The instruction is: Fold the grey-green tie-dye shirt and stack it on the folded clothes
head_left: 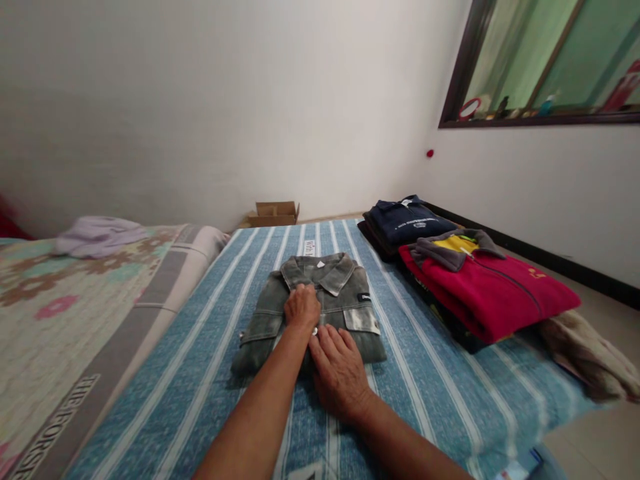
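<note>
A grey-green denim jacket (pixel 330 303), folded into a neat bundle with its collar at the far end, lies in front of me. My left hand (pixel 303 305) is on its front just below the collar, fingers curled down and closed on the cloth at the button strip; the fingertips are hidden. Lower down, my right hand (pixel 341 368) rests on the jacket's near part with fingers stretched out over it, right beside a white button. The jacket has a pale patch on the right pocket flap and a dark label above it.
Under the jacket is a blue striped bedspread (pixel 210 320). At right lie a folded red jacket (pixel 500 283) on other clothes and a folded navy top (pixel 407 221). A flowered bed (pixel 100 300) with a lilac cloth (pixel 103 235) stands left. A cardboard box (pixel 274 213) sits by the wall.
</note>
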### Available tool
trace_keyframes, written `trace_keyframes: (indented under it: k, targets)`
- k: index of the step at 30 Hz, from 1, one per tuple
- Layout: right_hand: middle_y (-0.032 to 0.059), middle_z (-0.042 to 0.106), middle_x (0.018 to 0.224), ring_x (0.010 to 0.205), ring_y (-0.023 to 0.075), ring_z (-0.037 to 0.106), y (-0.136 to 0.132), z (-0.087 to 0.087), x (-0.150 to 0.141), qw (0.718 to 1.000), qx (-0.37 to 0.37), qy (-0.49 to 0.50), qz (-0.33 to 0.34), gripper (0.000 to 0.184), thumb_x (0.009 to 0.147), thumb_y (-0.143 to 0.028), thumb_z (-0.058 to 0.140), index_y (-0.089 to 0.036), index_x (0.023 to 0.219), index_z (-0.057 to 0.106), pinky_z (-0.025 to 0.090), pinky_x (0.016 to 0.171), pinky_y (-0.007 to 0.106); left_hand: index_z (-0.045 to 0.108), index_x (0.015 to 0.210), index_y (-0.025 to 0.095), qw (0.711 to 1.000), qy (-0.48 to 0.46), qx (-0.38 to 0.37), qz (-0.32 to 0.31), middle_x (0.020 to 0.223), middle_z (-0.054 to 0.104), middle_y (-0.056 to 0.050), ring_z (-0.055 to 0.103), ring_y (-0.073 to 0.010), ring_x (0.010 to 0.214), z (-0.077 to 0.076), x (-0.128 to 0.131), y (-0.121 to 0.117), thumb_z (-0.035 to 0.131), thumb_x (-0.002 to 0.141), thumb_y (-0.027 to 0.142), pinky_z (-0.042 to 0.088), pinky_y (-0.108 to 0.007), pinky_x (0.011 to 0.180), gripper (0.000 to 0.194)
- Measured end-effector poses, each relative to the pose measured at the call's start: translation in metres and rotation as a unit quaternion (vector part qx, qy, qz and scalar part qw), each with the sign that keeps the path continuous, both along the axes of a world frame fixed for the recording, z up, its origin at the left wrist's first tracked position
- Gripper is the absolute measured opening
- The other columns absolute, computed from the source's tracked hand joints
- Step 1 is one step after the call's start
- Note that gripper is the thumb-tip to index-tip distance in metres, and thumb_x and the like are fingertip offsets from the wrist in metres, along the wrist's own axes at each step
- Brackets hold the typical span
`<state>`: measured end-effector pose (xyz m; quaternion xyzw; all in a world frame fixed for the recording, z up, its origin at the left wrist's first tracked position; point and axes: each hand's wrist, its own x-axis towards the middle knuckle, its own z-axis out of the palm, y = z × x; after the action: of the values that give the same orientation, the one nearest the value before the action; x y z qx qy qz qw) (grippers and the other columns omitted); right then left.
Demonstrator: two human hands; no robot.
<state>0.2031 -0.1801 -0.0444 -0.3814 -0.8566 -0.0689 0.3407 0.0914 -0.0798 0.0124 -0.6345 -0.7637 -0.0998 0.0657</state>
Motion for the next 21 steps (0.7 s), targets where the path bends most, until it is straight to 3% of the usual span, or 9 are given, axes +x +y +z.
trace_keyframes:
  k: [21]
  targets:
    - [0.0151,0.054,0.129,0.121,0.0287,0.043,-0.0029,-0.0040,-0.0001,1.000,0.016,-0.003,-0.005,0.048,0.083,-0.016,0.043,-0.010,0.131,0.047,0.027,0.102,0.045,0.067,0.095,0.014,1.000,-0.014,-0.001,0.008,0.096,0.063,-0.012,0.062,-0.0234,0.095,-0.0034,0.0005,-0.0035,0.037,0.090,0.014,0.049,-0.029,0.074,0.030]
